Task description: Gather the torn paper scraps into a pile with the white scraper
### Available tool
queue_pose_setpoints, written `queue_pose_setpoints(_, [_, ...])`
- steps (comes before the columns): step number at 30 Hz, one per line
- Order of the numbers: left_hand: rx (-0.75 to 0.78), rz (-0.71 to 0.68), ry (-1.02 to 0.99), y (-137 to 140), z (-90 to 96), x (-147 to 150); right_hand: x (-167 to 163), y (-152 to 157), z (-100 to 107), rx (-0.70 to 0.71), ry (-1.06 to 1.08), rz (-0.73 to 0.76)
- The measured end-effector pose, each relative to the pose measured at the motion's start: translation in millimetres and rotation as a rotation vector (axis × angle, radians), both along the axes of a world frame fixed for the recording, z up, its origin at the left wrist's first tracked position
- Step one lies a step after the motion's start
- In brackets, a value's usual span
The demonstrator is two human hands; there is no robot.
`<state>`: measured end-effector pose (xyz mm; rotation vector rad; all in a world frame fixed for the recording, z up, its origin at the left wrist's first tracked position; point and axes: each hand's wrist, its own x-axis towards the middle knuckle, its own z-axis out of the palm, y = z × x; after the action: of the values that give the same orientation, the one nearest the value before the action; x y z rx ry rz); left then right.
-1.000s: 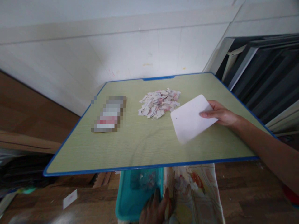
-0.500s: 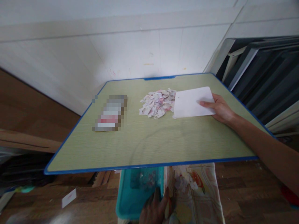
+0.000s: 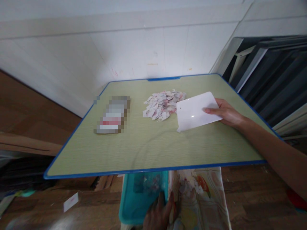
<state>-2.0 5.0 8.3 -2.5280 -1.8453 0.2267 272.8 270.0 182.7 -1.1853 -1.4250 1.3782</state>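
While the right hand [image 3: 226,113] clamps a white card [image 3: 195,111] beside paper scraps [image 3: 160,107] on the surface [image 3: 100,156], seemingly working at them, the next move calls for steadiness; the left hand [image 3: 157,214] shows no clear grip.

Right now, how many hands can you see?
2. The right hand holds a white card near the paper scraps; the left hand is lower, by the teal tub, partly outside the picture.
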Motion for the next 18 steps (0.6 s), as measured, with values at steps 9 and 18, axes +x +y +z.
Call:
queue_pose_setpoints(9, [-0.063,0.006,0.04,1,3.1,1,3,-5,4,-0.073,0.004,0.062])
queue_pose_setpoints(18, [-0.019,0.019,0.01,-4,-9.3,-1,1,-4,4,-0.068,-0.018,0.053])
